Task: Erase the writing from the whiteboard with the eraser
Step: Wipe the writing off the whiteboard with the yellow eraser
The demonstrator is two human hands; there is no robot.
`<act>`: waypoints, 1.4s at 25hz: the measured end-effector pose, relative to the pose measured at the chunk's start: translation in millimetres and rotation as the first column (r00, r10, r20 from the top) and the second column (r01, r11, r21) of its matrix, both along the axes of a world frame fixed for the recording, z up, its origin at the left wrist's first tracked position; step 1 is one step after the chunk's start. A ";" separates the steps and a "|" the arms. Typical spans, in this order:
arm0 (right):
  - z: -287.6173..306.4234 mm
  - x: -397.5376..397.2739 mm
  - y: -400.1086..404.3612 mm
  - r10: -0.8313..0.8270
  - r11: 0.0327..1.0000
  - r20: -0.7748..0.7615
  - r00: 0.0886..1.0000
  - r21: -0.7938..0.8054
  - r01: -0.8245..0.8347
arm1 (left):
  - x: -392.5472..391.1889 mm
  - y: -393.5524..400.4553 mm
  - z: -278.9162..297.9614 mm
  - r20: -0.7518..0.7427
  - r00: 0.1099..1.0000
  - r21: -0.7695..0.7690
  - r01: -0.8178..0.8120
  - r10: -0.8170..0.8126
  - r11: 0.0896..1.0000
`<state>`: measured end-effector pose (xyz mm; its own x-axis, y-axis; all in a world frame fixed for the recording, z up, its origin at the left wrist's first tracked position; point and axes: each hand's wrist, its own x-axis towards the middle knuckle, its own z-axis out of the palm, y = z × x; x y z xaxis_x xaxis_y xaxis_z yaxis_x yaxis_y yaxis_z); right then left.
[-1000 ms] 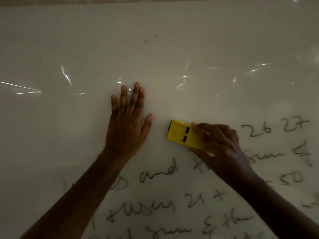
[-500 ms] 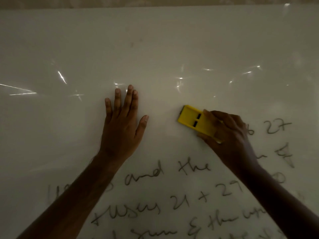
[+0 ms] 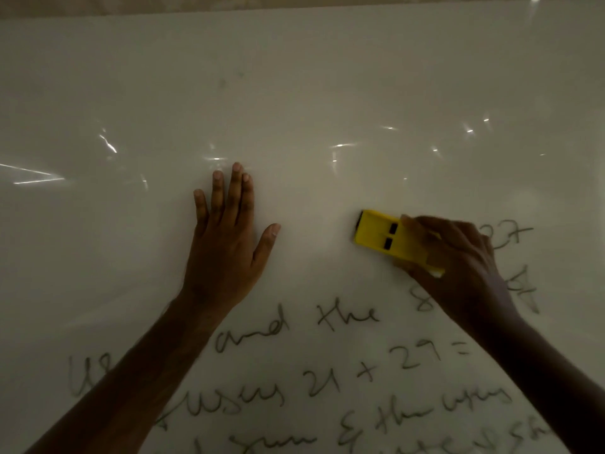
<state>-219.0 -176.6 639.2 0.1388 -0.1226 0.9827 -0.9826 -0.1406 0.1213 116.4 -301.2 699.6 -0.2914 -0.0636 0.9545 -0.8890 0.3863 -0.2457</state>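
A large whiteboard [image 3: 294, 93] fills the view in dim light. My right hand [image 3: 458, 263] grips a yellow eraser [image 3: 379, 234], pressed flat on the board at the right of centre. Just right of the hand, "27" [image 3: 514, 235] shows, partly hidden by my fingers. Dark handwritten lines [image 3: 343, 319] run below both hands, down to the bottom edge. My left hand [image 3: 226, 244] lies flat on the board with fingers spread, left of the eraser and apart from it. The upper board carries no writing.
The board's top edge [image 3: 294, 9] meets a beige wall strip at the top of the view. Bright reflections [image 3: 340, 146] streak the glossy surface across the middle. A few faint smudges [image 3: 222, 82] sit high on the board.
My right hand has slid the eraser to the right along the top written line, and the "26" there is no longer visible. My left hand stays flat on the board. The view has shifted a little.
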 end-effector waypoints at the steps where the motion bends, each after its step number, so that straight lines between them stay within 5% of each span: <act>1: 10.7 2.6 -2.5 0.014 1.000 0.028 1.000 -0.011 -0.013 | -2.9 0.4 0.8 -0.001 1.000 -0.006 -0.003 0.003 1.000; 10: -41.6 -2.3 -3.7 -0.041 0.999 -0.203 0.978 0.012 0.045 | -20.1 1.5 3.7 0.030 1.000 -0.048 -0.005 0.006 0.999; 19: 14.6 -20.4 -1.4 -0.088 0.995 -0.071 0.994 -0.046 0.085 | -71.3 10.2 16.5 0.094 0.995 -0.100 -0.015 0.025 0.995; 25: -30.4 -52.5 8.4 -0.130 0.992 -0.215 0.968 -0.026 0.127 | -80.6 11.4 15.9 0.123 0.992 -0.123 -0.006 0.021 0.992; 31: 8.3 -77.4 13.3 -0.086 0.995 0.018 0.996 -0.045 0.087 | -90.8 14.5 16.5 0.112 0.993 -0.119 -0.009 0.022 0.993; 35: 1.0 -59.8 6.4 -0.042 0.998 -0.030 0.999 -0.042 0.041 | -100.4 17.0 16.2 0.107 0.994 -0.115 -0.008 0.021 0.993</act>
